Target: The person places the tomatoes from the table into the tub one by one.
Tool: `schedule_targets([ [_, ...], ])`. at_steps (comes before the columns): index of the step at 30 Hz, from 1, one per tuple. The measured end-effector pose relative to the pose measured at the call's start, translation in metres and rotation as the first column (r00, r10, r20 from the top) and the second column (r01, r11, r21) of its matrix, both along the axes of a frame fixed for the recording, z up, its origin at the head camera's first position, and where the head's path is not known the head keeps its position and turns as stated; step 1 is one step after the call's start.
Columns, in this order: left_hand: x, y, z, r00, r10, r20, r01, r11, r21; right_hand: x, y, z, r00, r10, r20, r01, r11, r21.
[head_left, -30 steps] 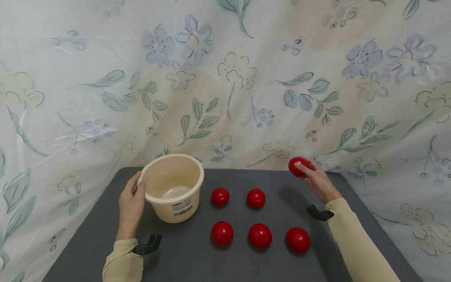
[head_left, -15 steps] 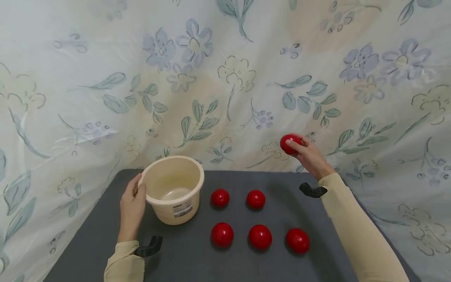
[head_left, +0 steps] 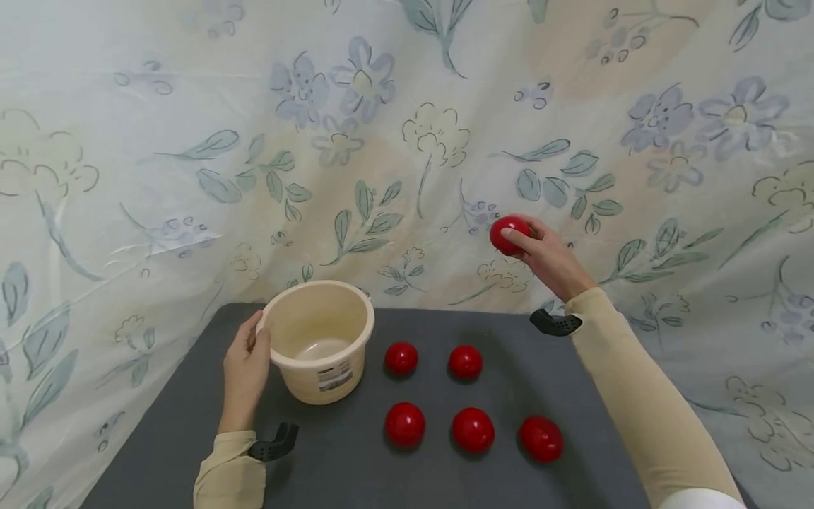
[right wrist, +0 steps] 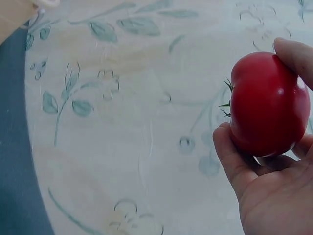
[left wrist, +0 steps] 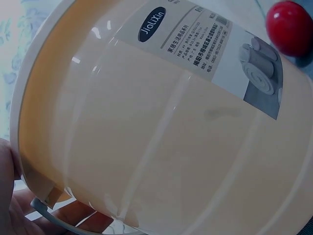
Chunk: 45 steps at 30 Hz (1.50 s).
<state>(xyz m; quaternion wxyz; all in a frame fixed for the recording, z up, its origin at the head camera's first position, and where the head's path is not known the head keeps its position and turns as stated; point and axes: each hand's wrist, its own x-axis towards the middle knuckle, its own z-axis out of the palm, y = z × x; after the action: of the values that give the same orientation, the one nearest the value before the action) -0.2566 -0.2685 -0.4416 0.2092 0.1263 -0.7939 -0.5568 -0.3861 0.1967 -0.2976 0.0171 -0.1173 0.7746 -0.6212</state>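
Note:
My right hand (head_left: 540, 251) holds a red tomato (head_left: 507, 234) up in the air, well above the grey table (head_left: 356, 474), fingers curled round it. The right wrist view shows the same tomato (right wrist: 269, 105) between thumb and fingers. My left hand (head_left: 246, 367) grips the left rim of a cream plastic bucket (head_left: 320, 339), which stands upright at the table's back left. The left wrist view is filled by the bucket's wall (left wrist: 161, 147) with its label. Several more red tomatoes lie in two rows right of the bucket, the nearest one (head_left: 401, 358) close beside it.
A floral cloth (head_left: 407, 141) hangs behind and around the table. The tomatoes' front row (head_left: 473, 429) lies near the table's front middle. Bare grey surface shows in front of the bucket and at the back right.
My right hand has lifted the tomato up and to the left, from just above the table's back right to higher in the air. The left hand and bucket have stayed put.

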Motion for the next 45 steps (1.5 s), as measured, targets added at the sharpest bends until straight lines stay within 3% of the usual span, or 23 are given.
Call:
schedule_targets([
  [9,0.002,-0.003,-0.004,1.0,0.009,0.017,-0.009,1.0,-0.003,0.001,-0.036,0.014,0.997,0.066,-0.038,-0.065,0.998,0.023],
  [16,-0.003,-0.002,0.0,1.0,0.002,0.013,-0.002,1.0,0.001,-0.003,-0.057,0.025,0.993,0.093,-0.074,-0.091,0.995,0.03],
  [28,-0.009,-0.002,-0.004,1.0,-0.006,-0.001,0.006,1.0,0.005,-0.01,-0.098,0.031,0.98,0.193,-0.048,-0.193,0.981,0.006],
  [45,-0.013,-0.007,-0.005,1.0,0.023,0.01,-0.023,1.0,-0.022,-0.016,-0.16,0.017,0.94,0.341,-0.023,-0.34,0.94,0.03],
])
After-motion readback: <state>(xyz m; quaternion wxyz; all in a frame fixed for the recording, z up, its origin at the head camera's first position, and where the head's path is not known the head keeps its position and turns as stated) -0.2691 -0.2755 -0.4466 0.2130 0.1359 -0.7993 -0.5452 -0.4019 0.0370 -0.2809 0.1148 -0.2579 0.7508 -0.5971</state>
